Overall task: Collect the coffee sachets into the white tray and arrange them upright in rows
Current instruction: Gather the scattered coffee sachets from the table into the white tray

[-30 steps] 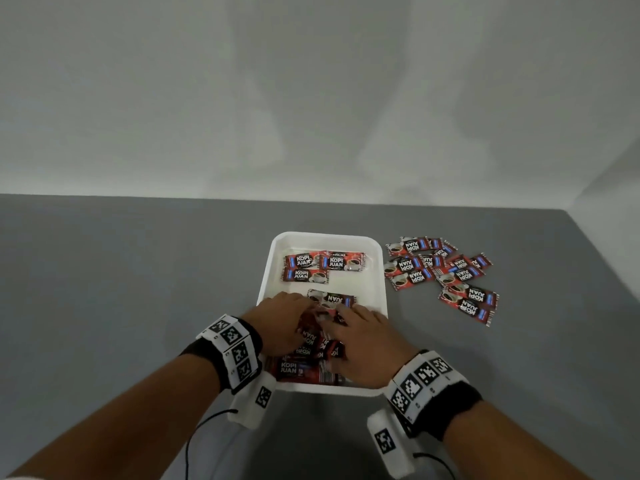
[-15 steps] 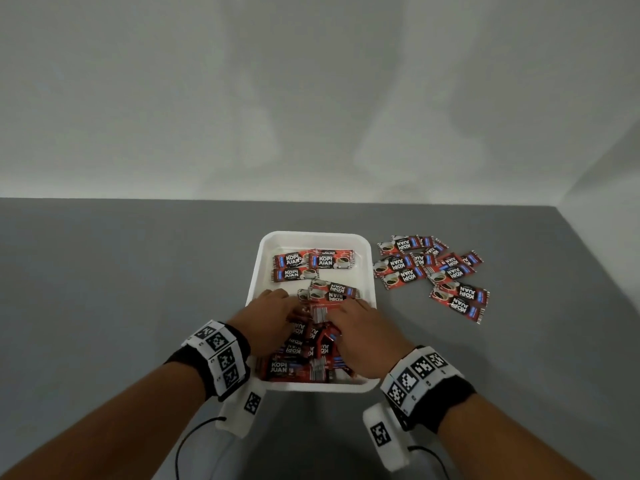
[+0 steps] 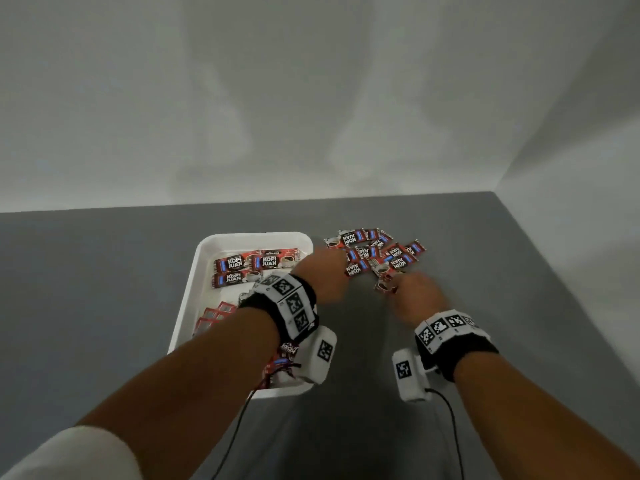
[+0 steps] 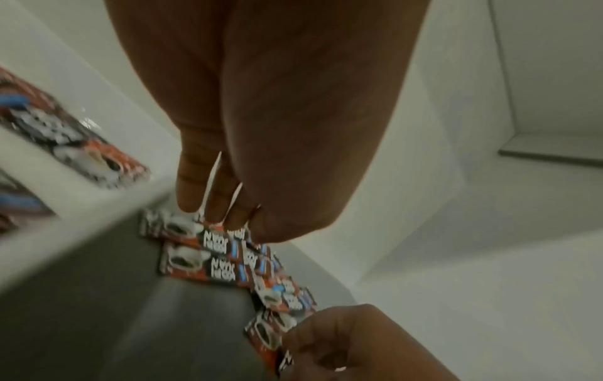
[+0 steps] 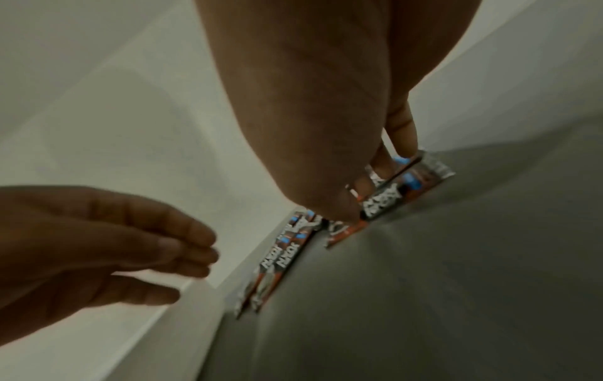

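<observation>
Both hands over the loose pile of red-and-black foil coffee sachets [image 3: 375,252] on the grey tabletop [image 3: 104,289], just right of the white rectangular plastic tray [image 3: 194,296]. Right hand [image 3: 414,296] pinches one sachet [image 5: 396,190] between thumb and fingers, one end lifted off the pile. Left hand [image 3: 323,271] empty, fingers [image 4: 195,185] straight and together, tips just above the pile's left edge. More sachets in the tray: some flat at the far end, some on edge nearer the person
</observation>
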A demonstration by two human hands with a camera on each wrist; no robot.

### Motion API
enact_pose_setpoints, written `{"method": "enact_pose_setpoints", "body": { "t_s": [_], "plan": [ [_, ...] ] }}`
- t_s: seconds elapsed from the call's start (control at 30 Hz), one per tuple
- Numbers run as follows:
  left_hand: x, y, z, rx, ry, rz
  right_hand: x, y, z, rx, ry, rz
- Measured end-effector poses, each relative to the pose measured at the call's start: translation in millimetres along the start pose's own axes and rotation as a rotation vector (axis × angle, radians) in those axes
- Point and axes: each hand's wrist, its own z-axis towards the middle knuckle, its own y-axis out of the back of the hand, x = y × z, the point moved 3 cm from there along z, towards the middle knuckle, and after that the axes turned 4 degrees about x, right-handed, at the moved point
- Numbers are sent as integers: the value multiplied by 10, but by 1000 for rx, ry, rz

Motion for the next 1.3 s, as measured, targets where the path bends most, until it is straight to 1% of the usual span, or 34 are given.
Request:
{"method": "enact_pose_setpoints", "body": {
  "t_s": [0.07,0.13,0.2,0.27,0.3,0.37,0.43,0.53,0.57,0.7,0.8,0.9,1.03,1.1,1.2,1.3],
  "plan": [
    [-188,-160,188,103,0,104,-96,-133,15,-7,9,15],
    [-306,-322,324,154,22,207,-141,-183,10,-8,0,24],
    [-352,-477,405,183,74,251,-179,-205,5,16,-1,-18],
    [-350,-616,489,179,115,279,-215,-229,21,40,15,-37],
    [-334,-657,530,157,124,291,-232,-235,32,42,31,-33],
    [-317,-683,561,156,153,285,-258,-235,59,60,65,-15],
    [-301,-708,579,167,192,244,-281,-227,66,79,102,-1],
    [-237,-708,577,119,247,142,-312,-204,59,126,173,2],
    [-209,-716,585,110,247,125,-324,-190,55,136,185,5],
    [-180,-690,578,156,189,135,-343,-175,45,190,214,-1],
    [-167,-664,568,138,220,122,-305,-134,44,252,232,8],
    [-170,-654,568,168,256,118,-269,18,110,204,238,84],
    [-237,-626,581,242,203,132,-311,252,285,93,177,132],
    [-217,-624,615,211,207,86,-379,277,372,45,131,163],
    [-136,-581,694,110,225,-36,-467,181,462,44,101,142],
    [-108,-480,783,8,153,-156,-523,58,482,9,102,108]
  ]
}}
